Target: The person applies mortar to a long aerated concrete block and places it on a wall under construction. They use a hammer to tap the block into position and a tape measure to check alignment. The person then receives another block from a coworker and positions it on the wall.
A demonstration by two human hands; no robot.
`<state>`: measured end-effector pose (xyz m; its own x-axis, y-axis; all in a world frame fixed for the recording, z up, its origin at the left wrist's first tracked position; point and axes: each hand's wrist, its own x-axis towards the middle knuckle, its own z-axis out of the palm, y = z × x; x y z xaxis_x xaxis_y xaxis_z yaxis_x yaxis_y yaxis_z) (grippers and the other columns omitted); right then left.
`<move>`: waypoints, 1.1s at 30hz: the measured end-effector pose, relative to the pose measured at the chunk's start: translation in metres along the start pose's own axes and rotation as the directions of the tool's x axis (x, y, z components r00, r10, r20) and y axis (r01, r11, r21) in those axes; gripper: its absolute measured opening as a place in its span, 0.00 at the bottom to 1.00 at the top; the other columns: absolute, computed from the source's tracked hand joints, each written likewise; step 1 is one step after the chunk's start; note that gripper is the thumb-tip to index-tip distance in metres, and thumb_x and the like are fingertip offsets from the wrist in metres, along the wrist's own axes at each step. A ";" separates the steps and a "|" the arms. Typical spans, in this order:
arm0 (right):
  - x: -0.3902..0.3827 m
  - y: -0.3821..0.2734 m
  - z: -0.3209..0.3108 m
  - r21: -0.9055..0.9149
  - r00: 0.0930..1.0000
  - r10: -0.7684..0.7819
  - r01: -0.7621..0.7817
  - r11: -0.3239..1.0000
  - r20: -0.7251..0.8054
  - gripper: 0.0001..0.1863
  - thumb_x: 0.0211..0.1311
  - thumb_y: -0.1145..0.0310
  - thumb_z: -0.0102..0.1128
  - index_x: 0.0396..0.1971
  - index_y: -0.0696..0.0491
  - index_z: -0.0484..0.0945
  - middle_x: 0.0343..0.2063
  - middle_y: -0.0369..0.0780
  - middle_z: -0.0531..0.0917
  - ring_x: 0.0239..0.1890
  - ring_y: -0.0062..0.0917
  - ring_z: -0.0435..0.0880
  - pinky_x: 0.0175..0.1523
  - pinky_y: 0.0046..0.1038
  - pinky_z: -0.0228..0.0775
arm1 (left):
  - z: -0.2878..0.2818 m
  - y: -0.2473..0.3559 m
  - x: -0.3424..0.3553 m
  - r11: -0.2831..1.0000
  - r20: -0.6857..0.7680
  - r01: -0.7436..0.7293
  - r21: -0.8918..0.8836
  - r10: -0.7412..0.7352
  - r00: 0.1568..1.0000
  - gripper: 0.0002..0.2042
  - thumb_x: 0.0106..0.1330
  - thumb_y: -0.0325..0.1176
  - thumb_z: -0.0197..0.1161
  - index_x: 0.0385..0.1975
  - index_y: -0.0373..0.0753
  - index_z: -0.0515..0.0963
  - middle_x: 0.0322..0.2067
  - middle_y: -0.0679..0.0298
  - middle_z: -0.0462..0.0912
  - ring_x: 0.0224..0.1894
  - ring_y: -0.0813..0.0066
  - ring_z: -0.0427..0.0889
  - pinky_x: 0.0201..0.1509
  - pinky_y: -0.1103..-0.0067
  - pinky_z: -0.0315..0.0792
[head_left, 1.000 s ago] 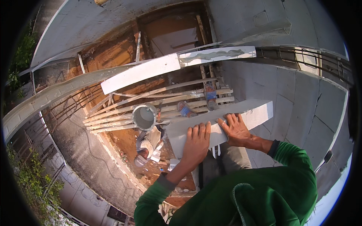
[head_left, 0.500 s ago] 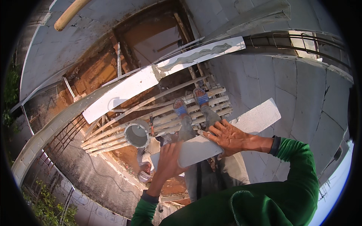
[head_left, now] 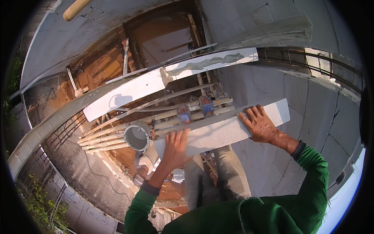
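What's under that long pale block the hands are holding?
The block hides what's directly underneath; past its edges show trousered legs, sandaled feet and pale poles.

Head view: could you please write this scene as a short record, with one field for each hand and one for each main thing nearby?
Left hand: holds the long pale block toward its left end
Right hand: grips the same block toward its right end
White blocks: two, end to end, ahead of the hands
Grey paste: in a strip along the right-hand white block
Bucket: grey, round; seems to stand on pale poles
Sandals: blue straps, worn, beyond the held block
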<state>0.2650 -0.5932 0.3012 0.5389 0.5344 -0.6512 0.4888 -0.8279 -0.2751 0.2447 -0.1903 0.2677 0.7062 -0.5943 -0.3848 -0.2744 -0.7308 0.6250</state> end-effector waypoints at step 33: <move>0.193 0.203 0.056 -0.127 0.873 0.148 -0.231 0.965 -0.464 0.57 0.49 0.67 0.82 0.79 0.56 0.59 0.66 0.54 0.71 0.72 0.51 0.68 0.81 0.54 0.55 | 0.032 -0.101 0.283 0.941 -0.229 0.032 0.337 0.048 0.972 0.53 0.43 0.32 0.86 0.75 0.36 0.65 0.69 0.53 0.72 0.74 0.52 0.67 0.83 0.56 0.56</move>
<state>0.4295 -0.6679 0.0800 0.8612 0.4234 -0.2812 0.4345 -0.9003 -0.0251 0.4510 -0.2956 0.0741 0.8227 -0.5364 -0.1883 -0.4551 -0.8200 0.3471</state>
